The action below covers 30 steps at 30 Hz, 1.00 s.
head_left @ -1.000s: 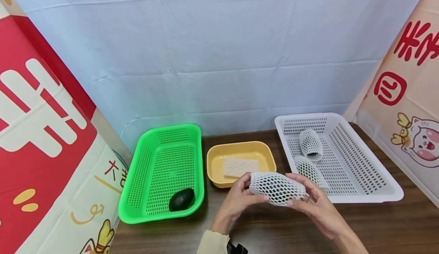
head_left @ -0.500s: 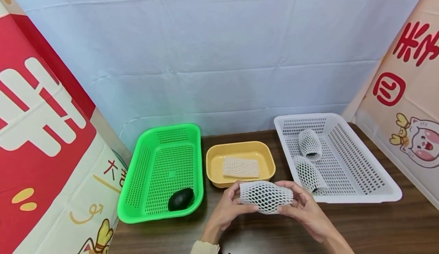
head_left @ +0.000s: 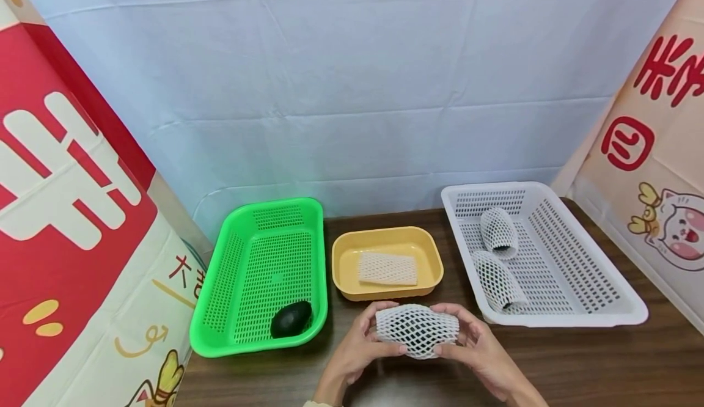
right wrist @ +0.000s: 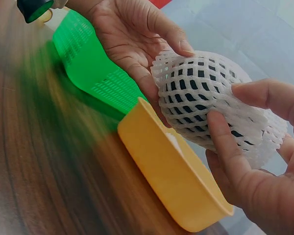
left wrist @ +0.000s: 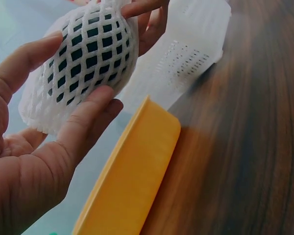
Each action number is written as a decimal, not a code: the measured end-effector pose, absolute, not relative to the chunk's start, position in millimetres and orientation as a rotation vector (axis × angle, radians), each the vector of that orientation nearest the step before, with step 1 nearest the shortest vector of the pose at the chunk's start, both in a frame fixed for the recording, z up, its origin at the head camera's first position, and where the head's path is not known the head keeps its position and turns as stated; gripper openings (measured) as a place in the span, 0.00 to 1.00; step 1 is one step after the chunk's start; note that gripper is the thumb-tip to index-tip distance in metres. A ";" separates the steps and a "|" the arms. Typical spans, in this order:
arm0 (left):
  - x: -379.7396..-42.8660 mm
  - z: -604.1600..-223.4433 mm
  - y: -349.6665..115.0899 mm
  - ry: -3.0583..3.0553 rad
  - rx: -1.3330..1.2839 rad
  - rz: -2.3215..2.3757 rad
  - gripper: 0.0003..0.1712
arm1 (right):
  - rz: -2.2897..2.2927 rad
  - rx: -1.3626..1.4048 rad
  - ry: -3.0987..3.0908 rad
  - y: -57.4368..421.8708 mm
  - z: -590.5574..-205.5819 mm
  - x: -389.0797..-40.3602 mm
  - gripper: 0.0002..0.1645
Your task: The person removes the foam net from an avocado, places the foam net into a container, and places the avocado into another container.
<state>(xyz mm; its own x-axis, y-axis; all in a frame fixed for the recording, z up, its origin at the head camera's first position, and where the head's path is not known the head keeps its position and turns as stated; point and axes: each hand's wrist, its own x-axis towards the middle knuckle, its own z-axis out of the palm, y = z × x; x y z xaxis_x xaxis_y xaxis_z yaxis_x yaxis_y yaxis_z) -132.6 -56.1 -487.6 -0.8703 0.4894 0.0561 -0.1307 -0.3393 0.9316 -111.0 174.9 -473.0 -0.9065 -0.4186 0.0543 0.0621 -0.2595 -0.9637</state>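
Both hands hold a dark oval fruit, apparently an avocado, inside a white foam net (head_left: 416, 332), above the table in front of the yellow tub. My left hand (head_left: 357, 349) grips its left end, thumb in front and fingers behind. The other end is pinched by my right hand (head_left: 477, 349) in the same way. Through the mesh the dark skin shows in both wrist views, near the left fingers (left wrist: 90, 115) and the right thumb (right wrist: 264, 93). A flat spare foam net (head_left: 387, 269) lies in the yellow tub (head_left: 342, 263).
On the left, a green basket (head_left: 275, 248) holds one bare dark avocado (head_left: 291, 319). At right stands a white basket (head_left: 555, 266) with two netted fruits, one farther back (head_left: 497, 227) and one nearer (head_left: 495, 278). A pale cloth (head_left: 357, 89) hangs behind the wooden table (head_left: 605, 364).
Both hands have moved the netted avocado left and down, toward the person. The fruit in the baskets and the spare net stay where they were.
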 end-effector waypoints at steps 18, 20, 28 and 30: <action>-114.6 -504.4 -65.9 1.627 0.260 2.182 0.34 | -2.208 -0.276 1.673 161.7 -498.3 -99.4 0.35; -113.1 -506.7 -67.3 1.627 0.229 2.172 0.33 | -2.193 -0.255 1.680 160.1 -500.5 -98.6 0.35; -107.8 -516.7 -73.4 1.615 0.180 2.143 0.33 | -2.148 -0.301 1.666 157.0 -515.1 -96.3 0.34; -106.1 -519.4 -74.5 1.609 0.188 2.141 0.33 | -2.132 -0.292 1.676 156.5 -518.2 -95.3 0.34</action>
<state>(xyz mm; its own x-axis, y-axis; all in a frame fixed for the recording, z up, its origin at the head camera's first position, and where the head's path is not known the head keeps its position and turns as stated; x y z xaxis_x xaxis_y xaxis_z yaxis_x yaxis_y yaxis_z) -106.1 -74.5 -519.4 -0.8883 0.4310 -0.1586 -0.2722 -0.2159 0.9377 -95.3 156.5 -518.2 -0.8935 -0.4405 -0.0869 0.1884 -0.1922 -0.9631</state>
